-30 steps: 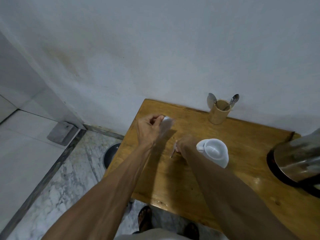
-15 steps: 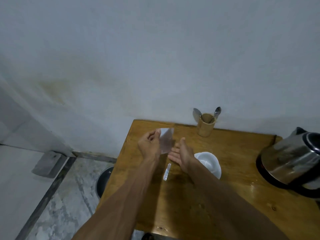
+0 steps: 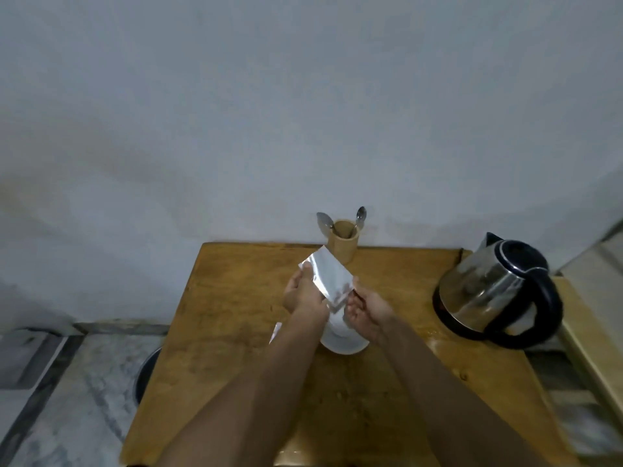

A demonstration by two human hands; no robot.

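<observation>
Above the white ceramic cup on the wooden table, the left hand is pinching a flat silver foil sachet by its upper edge; the right hand is pinching its lower corner.

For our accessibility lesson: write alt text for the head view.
A person holds a silver packet tilted above a white cup on a wooden table, left grip on its left edge, right grip pinching its lower corner. A kettle stands at right, a holder with two spoons by the wall.
</observation>
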